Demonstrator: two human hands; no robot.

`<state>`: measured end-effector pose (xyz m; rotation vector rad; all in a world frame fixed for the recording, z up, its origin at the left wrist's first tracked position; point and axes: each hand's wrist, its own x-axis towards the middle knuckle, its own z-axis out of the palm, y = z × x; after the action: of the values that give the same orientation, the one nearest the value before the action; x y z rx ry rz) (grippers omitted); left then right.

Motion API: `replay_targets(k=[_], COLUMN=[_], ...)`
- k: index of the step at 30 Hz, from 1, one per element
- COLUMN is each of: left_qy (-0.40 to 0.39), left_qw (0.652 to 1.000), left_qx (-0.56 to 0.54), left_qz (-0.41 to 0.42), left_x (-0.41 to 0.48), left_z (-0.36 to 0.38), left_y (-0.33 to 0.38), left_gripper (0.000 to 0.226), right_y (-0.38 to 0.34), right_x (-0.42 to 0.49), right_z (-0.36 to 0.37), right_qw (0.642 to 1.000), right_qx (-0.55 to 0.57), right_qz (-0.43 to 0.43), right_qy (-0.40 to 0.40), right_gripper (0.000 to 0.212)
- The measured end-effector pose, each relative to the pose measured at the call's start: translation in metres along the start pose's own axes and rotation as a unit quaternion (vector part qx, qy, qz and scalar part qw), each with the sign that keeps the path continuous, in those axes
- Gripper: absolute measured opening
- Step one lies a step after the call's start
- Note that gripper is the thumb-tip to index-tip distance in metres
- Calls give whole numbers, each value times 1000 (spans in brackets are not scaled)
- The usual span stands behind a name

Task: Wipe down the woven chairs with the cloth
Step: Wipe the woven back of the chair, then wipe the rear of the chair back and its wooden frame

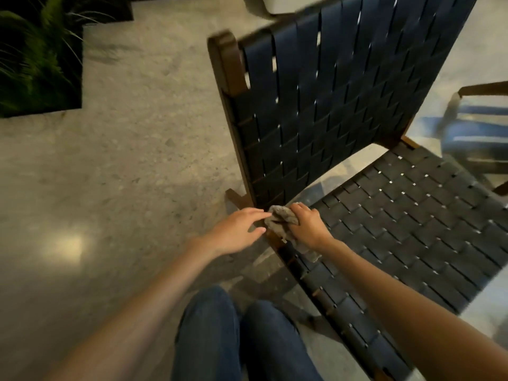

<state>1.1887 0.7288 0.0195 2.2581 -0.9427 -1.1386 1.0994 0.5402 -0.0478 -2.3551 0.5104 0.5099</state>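
While the right hand (306, 228) grips the bunched cloth (281, 220) at the woven chair's (412, 215) seat corner, the left hand (236, 229), straight-fingered and empty, apparently steadies it.

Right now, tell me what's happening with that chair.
A person is wiping the woven chair. Their right hand grips a grey cloth and holds it on the near corner of the seat, by the foot of the backrest. The left hand is open beside it, with straight fingers reaching the cloth's edge. How much has already been wiped cannot be told.
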Motion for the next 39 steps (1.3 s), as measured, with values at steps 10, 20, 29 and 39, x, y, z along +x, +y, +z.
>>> replay_targets(k=[10, 20, 29, 39], left_qy=[148, 332, 329, 272], left_qw=[973, 912, 910, 946], left_qx=[-175, -233, -215, -96], left_qz=[-9, 68, 132, 150], left_x=[-136, -169, -131, -19], left_z=[-135, -260, -387, -584], left_y=[100, 105, 94, 75], left_gripper=[51, 9, 19, 7], right_y=[-201, -328, -399, -465], right_x=[-133, -123, -42, 114], right_z=[-172, -238, -286, -379], right_qw=[974, 963, 962, 944], right_qx=[163, 178, 156, 217], right_qz=[-153, -183, -150, -83], right_qy=[40, 88, 167, 234], right_gripper=[29, 31, 21, 25])
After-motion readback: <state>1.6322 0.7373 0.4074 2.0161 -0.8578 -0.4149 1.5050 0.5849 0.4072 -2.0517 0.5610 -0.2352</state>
